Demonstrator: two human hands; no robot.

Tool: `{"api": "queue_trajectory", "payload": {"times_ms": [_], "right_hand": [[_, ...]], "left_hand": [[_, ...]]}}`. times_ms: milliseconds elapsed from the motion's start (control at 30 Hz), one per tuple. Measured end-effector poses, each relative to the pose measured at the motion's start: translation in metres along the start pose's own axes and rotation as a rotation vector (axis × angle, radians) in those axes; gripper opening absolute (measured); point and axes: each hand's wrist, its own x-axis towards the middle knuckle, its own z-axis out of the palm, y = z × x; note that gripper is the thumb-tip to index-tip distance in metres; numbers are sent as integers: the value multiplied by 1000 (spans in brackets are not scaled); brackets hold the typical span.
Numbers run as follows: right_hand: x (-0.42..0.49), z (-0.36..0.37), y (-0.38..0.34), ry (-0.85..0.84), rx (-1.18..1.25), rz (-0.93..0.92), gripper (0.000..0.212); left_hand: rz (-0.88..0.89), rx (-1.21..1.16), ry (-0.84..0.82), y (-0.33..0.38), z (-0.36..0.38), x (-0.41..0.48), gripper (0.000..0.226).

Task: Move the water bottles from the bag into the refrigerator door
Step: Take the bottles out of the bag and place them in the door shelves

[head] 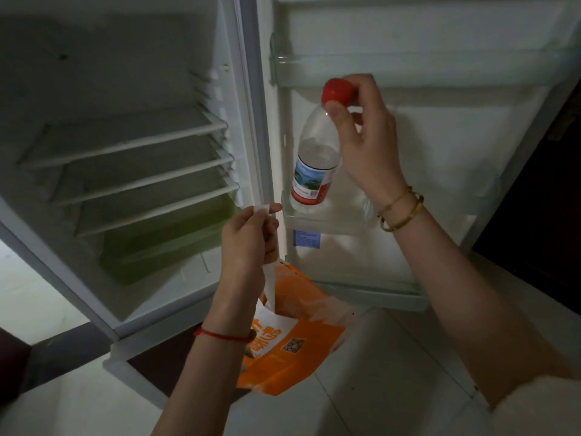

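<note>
- The bottle (314, 165) stands nearly upright with its base down inside the lower door shelf (330, 220), at the shelf's left end near the hinge side.
- My right hand (364, 133) pinches its red cap (338, 91) between thumb and fingers. I think it is held by the top so the body can drop behind the clear rail without my knuckles fouling it.
- I can't tell whether the bottle's weight is fully on the shelf yet.
- My left hand (248, 243) is closed round the white handle (270, 287) of the orange bag (295, 338). This keeps the bag hanging just below the door, within easy reach.
- The bag's inside is hidden from me, so I can't say if more bottles remain.
- The door (440, 136) is swung wide open, and its upper shelf holds nothing I can see.
- To the left, the fridge racks (125, 143) look bare and dim.
- Below is a pale tiled floor (377, 372), and the room is poorly lit.
</note>
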Motion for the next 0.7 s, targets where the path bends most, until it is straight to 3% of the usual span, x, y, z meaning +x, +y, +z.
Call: {"api": "queue_trajectory", "payload": {"times_ms": [333,700], "right_hand": [[7,50,62,-168,-66,84,28],[19,74,97,-175,-73,184,29]], "left_hand": [[-34,5,-6,-7,-4,8,28],[-53,26,-5,-12,-9,19,28]]}}
